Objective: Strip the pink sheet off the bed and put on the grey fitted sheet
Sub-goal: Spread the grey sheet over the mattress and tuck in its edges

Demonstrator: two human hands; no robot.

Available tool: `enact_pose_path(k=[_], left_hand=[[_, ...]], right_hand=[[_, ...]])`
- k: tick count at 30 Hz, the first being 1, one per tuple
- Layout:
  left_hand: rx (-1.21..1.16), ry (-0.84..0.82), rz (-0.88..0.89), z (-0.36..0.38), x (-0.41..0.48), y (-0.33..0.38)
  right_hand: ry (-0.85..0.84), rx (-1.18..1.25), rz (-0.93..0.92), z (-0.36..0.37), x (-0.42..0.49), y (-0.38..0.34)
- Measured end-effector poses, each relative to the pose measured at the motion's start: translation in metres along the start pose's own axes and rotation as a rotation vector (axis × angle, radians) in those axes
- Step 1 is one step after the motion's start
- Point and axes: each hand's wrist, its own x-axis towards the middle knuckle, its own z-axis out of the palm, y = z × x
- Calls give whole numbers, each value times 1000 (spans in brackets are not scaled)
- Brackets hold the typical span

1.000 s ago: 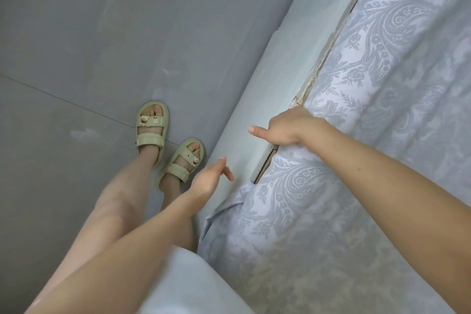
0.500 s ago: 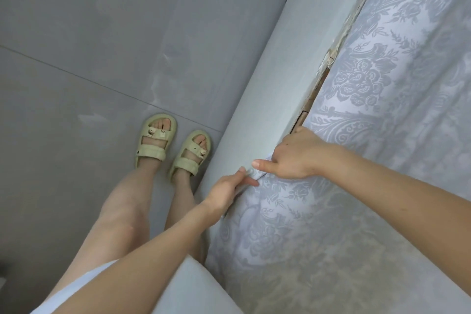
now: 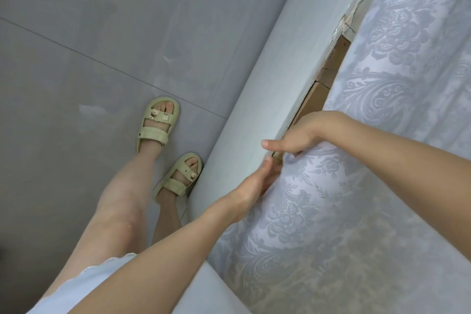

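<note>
**Grey sheet [image 3: 344,211] tucked in at the bed's side edge**

The sheet is spread over the mattress. Its edge is gripped by the right hand [image 3: 303,132], fingers curled and thumb out, likely so it can be pulled down over the side. It is pressed by the left hand [image 3: 254,183], whose fingers look mostly straight and hold nothing. Little room is left by the padded bed frame [image 3: 254,115], only a thin gap where bare wood [image 3: 328,69] is seen

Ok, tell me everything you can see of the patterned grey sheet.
The pale grey floral-patterned sheet looks like thin, slightly shiny fabric. It lies flat on top and wraps down over the side edge, next to the pale upholstered bed rail. The right hand grips its edge; the left hand, blurred, touches it nearby.
</note>
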Motion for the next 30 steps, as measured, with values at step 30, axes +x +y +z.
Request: enact_pose_path(k=[30], left_hand=[[222, 390, -171, -35, -48, -86]], right_hand=[[499, -243, -130, 116, 18, -88]])
